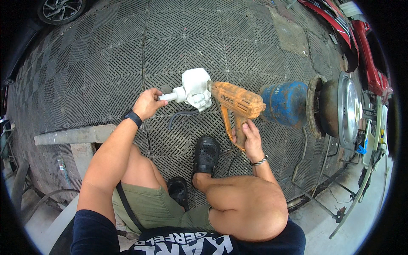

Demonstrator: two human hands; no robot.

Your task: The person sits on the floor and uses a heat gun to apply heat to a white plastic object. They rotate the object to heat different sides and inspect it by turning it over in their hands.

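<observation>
My left hand point(147, 104) is closed round the narrow neck of a white plastic part point(196, 85), which has a wider stepped collar and a bulky, irregular body. A short black hose point(180, 115) hangs just below that body. My right hand point(250, 138) grips the handle of a dusty orange heat gun point(236, 100). The gun lies level, its nozzle pointing left at the white part's right side. Whether nozzle and plastic touch, I cannot tell. Both are held above the floor, in front of my black clogs point(206, 155).
Right of the heat gun stands a rusty blue gas cylinder point(284, 103), with a lidded metal pot point(346, 111) beyond it. A grey metal beam point(74, 135) lies near my left knee. Black grid mats point(106, 63) cover the floor. Red car panels point(374, 68) lean far right; a car wheel point(60, 9) is far left.
</observation>
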